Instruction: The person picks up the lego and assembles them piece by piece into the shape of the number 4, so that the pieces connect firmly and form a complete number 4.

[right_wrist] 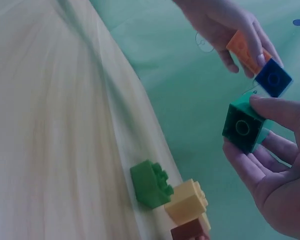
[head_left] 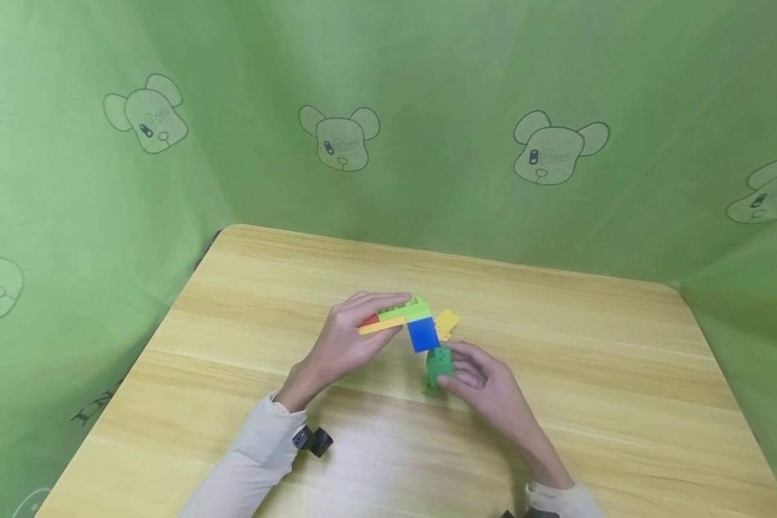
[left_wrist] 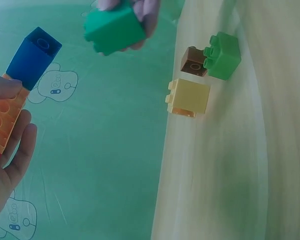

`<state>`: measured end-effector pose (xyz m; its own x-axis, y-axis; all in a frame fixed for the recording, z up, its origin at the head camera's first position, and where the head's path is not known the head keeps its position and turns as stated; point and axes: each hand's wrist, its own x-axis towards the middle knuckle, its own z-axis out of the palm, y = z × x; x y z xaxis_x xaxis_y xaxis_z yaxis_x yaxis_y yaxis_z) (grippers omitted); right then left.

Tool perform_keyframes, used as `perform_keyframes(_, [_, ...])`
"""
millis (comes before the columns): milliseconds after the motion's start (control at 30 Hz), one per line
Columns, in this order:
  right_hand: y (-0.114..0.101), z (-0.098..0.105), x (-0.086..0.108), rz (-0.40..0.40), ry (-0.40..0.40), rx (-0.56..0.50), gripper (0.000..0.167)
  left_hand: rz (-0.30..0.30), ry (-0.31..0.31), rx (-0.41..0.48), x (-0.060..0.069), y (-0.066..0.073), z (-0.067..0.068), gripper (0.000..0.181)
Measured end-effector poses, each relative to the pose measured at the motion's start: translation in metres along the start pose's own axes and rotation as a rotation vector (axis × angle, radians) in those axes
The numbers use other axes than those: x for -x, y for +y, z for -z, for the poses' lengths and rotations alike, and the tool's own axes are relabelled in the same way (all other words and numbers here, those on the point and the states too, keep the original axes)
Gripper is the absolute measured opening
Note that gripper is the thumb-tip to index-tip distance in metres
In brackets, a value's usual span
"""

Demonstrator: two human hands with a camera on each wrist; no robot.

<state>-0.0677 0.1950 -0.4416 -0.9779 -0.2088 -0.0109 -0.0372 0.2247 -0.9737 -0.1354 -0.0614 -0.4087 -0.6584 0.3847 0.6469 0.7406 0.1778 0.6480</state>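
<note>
My left hand [head_left: 350,334] grips a joined toy-brick piece between thumb and fingers. It has a studded lime-green brick [head_left: 417,310] on top, an orange brick [left_wrist: 5,117] beneath, a bit of red brick [head_left: 370,319], and a blue brick [head_left: 423,334] hanging at the right end. With thumb and fingertips, my right hand [head_left: 492,388] pinches a dark green brick [right_wrist: 244,122], its hollow underside visible in the right wrist view. That brick is held just below and right of the blue one; whether they touch I cannot tell.
On the wooden table [head_left: 265,273] lie a yellow brick [left_wrist: 191,95], a brown brick [left_wrist: 194,61] and another green brick [left_wrist: 224,56], close together. Green cloth [head_left: 427,57] with printed bear heads hangs behind the table and along its sides.
</note>
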Motion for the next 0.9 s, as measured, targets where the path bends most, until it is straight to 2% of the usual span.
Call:
perform_keyframes(400, [-0.012,-0.005,0.003,0.030,0.007,0.000,0.056,-0.023,0.007,0.013,-0.001,0.000,-0.005,0.040])
perform_keyframes(633, [-0.011,-0.006,0.003,0.078,0.012,-0.022,0.055,-0.011,-0.013,-0.005,0.001,-0.001,-0.007,0.041])
perform_keyframes(900, [-0.010,-0.008,0.004,0.102,0.023,-0.022,0.052,-0.030,-0.026,-0.008,0.002,-0.002,-0.008,0.042])
